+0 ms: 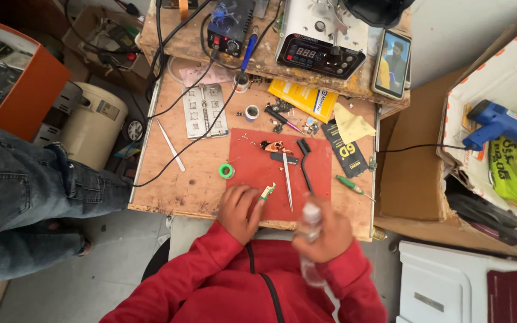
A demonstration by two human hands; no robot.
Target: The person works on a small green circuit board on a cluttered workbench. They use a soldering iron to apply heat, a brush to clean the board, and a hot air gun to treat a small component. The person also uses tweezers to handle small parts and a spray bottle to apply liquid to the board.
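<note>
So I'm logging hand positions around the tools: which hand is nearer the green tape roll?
Left. The left hand sits on the red mat just below and right of the green tape roll. The right hand, gripping a clear bottle, is farther right, at the table's front edge.

You are working in bright, even, diffuse light; shadows beside your left hand [242,210] are faint. Your right hand [324,230] and the clear bottle [311,233] it grips show motion blur. Beyond both hands the bench stays sharp. Wide-angle distortion bends the frame edges.
</note>
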